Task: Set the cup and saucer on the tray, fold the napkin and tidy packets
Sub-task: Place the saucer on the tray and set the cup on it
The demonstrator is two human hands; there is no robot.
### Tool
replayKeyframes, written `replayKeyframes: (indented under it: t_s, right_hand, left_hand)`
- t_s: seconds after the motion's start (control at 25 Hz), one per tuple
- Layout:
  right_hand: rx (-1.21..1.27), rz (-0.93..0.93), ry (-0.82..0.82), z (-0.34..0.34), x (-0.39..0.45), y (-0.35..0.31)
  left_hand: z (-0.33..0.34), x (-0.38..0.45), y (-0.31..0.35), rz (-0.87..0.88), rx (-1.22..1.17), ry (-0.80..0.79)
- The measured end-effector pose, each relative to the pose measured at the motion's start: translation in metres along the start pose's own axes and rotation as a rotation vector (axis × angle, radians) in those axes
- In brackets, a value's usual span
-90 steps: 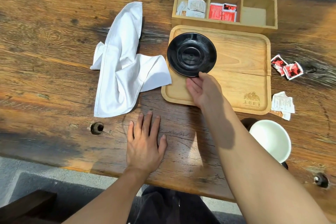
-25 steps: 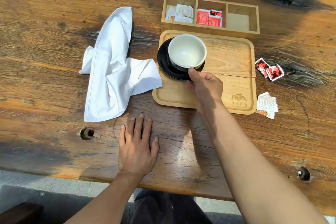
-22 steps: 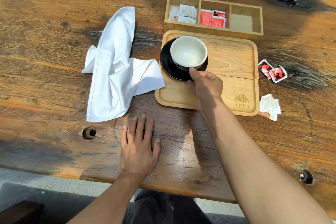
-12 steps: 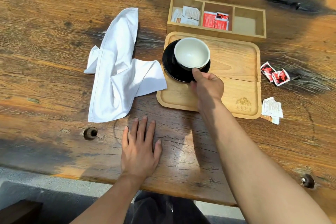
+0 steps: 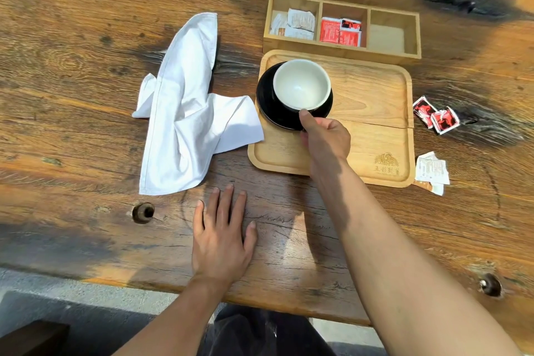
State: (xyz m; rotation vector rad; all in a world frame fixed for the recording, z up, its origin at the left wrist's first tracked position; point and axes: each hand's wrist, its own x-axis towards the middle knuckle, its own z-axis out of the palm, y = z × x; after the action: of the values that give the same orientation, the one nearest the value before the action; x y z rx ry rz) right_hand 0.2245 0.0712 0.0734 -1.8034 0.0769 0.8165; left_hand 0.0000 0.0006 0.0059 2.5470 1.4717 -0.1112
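While the right hand (image 5: 325, 139) reaches over the near edge of the wooden tray (image 5: 372, 113), its thumb rests on the near rim of the cup (image 5: 302, 84) and the other fingers curl in at the cup's near side; looks like a grip, though the handle side is hidden behind the hand. Cup is white inside, upright, sitting on the black saucer (image 5: 270, 108), which lies in the far-left part of the tray. Left hand (image 5: 221, 237) lies flat on the table (image 5: 72, 130), palm down, fingers loosely spread, holding nothing, well near of the tray and left of the right forearm. White napkin (image 5: 187, 113) is crumpled and unfolded, left of the tray, one corner just touching the tray's left edge; it lies far of the left hand, apart from it. Compartment box (image 5: 407, 37) sits just beyond the tray's far edge: white packets in the left cell, red packets in the middle, right cell bare. Loose on the table right of the tray: two red packets (image 5: 436, 115) toward the far side, white packets (image 5: 432, 170) at the near-right corner, both well right of the right hand.
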Motion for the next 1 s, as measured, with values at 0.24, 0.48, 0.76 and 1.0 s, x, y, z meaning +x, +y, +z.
replayKeyframes:
  t_s: [0.24,0.48,0.76,1.0]
  right_hand:
    - [-0.022,0.008,0.029,-0.002,-0.006,0.0]
    - [-0.114,-0.132,0.031,-0.005,-0.024,-0.002]
    - [-0.422,-0.451,-0.056,0.02,-0.041,-0.017]
    - [-0.711,-0.781,-0.12,0.046,-0.04,-0.025]
  left_hand:
    - [-0.002,0.0,0.001,0.004,-0.007,-0.003]
    - [-0.005,0.0,0.001,-0.002,-0.001,-0.05]
    - [-0.015,-0.001,-0.001,0.008,-0.082,-0.063]
    - [-0.019,-0.001,-0.01,0.024,-0.272,-0.069]
